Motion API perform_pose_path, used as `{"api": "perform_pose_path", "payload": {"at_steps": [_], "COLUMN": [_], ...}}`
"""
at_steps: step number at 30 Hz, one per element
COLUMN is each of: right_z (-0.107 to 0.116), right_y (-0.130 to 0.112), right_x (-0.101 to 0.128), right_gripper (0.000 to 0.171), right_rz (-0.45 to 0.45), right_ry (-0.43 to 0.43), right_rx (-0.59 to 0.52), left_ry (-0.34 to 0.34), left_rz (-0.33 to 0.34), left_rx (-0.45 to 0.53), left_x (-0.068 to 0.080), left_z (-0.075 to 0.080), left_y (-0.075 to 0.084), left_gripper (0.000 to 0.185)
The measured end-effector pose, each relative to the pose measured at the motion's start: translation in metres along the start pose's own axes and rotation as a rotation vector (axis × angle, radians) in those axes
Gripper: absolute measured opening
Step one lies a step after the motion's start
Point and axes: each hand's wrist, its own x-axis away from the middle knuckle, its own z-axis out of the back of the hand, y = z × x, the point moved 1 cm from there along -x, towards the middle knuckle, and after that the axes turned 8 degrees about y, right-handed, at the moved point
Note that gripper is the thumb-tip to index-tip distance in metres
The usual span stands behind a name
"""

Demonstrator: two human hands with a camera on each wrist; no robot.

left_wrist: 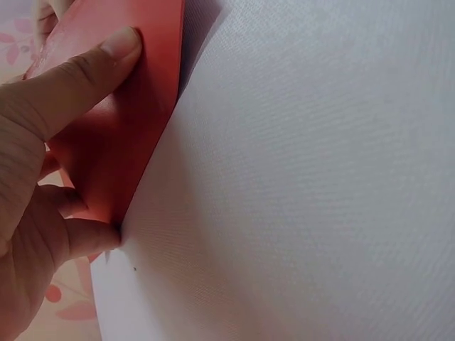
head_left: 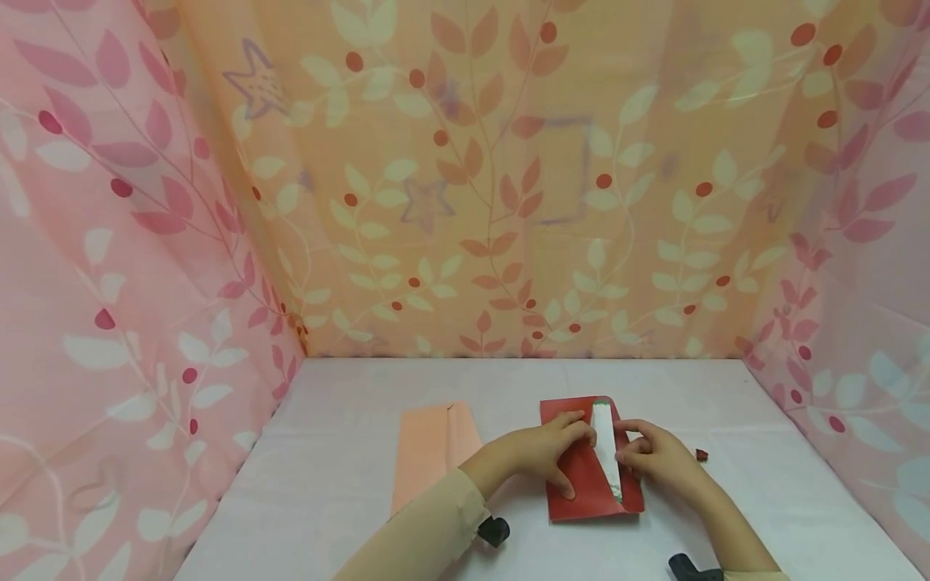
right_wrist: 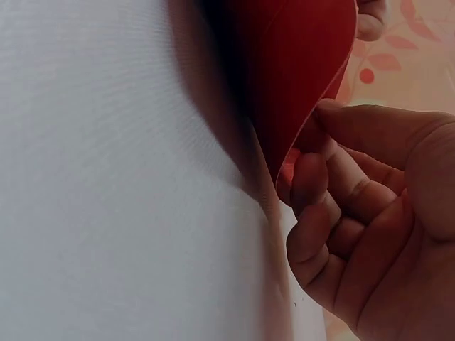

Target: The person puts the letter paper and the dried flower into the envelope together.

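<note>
A red paper envelope (head_left: 581, 484) lies on the white table, a white slip with green ends (head_left: 605, 444) showing lengthwise along its opening. My left hand (head_left: 555, 450) holds the envelope's left part, the thumb flat on the red face and the curled fingers at the edge beside the slip. On the other side, my right hand (head_left: 657, 456) pinches the red flap between thumb and fingers. The flap's edge bows up in the right wrist view, with the red paper (right_wrist: 298, 64) right at the fingertips. How far the slip reaches inside is hidden.
To the left lies a peach-coloured envelope (head_left: 421, 452), partly covered by the left sleeve (head_left: 421, 532). A small dark red scrap (head_left: 701, 455) sits right of the right hand. Patterned curtains (head_left: 487, 177) enclose the table (head_left: 327, 452) at the back and both sides.
</note>
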Motion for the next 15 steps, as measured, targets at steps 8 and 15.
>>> {"api": "perform_pose_path", "payload": {"at_steps": [8, 15], "right_z": [-0.005, -0.012], "right_y": [-0.006, -0.005], "right_x": [0.000, -0.001], "right_gripper": [0.063, 0.060], "right_rz": [-0.029, -0.033], "right_ry": [0.056, 0.074], "right_rx": [0.038, 0.044], "left_ry": [0.012, 0.019], "left_rz": [-0.001, -0.009], "left_rx": [0.013, 0.020], "left_x": [0.000, 0.001], "left_z": [0.000, -0.003], "left_y": [-0.001, -0.005], "left_gripper": [0.075, 0.075]}}
